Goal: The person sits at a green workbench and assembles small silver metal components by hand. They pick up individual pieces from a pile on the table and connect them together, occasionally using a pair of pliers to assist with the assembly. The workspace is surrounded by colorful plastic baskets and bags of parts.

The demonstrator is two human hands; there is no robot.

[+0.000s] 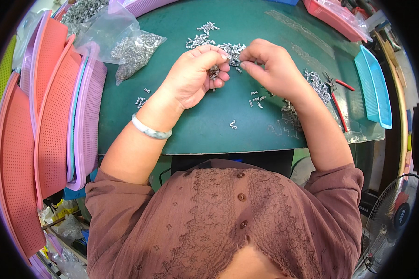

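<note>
Head view: my two grips meet over one green desk (191,132), and I place everything by the middle pile (236,52) of small metal parts. My left grip (202,69), one bracelet (151,128) on its wrist, is just left of the pile, fingers curled around a few parts (214,72); the fingers cover some, so I cannot count them. My right grip (274,67) is just right of the pile, thumb and forefinger tips close together; I cannot tell whether they pinch a part.

Two small clusters (208,27) lie beyond and left of the pile. One bigger heap (316,86) is to its right, partly behind my forearm. Nearer me than the pile are a handful of loose parts (256,99) and one little group (233,124).

One clear bag (142,51) of parts lies left of the pile; farther left stand several baskets (53,125), overlapping too much to count. Well right are one red-handled pliers (331,85), then one blue basket (375,88).
</note>
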